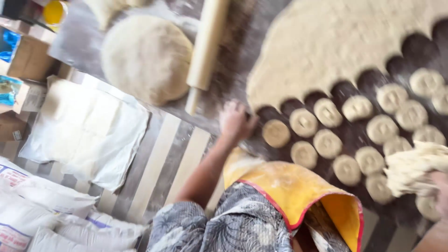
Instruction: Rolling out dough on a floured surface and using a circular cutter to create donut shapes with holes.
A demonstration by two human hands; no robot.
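— What is all that resting on?

— A dark, flour-dusted worktop (233, 56). Across its far right lies a big rolled-out sheet of dough (336, 42), its near edge scalloped where circles have been cut away.

— And the small rounds?

— Cut dough discs (326, 143), lying in loose rows on the dark surface just beside that scalloped edge, close together, some touching.

— Anything else on it?

— A wooden rolling pin (205, 46) lies at a slant left of the sheet, and a large smooth dough ball (147, 56) sits just beside the pin.
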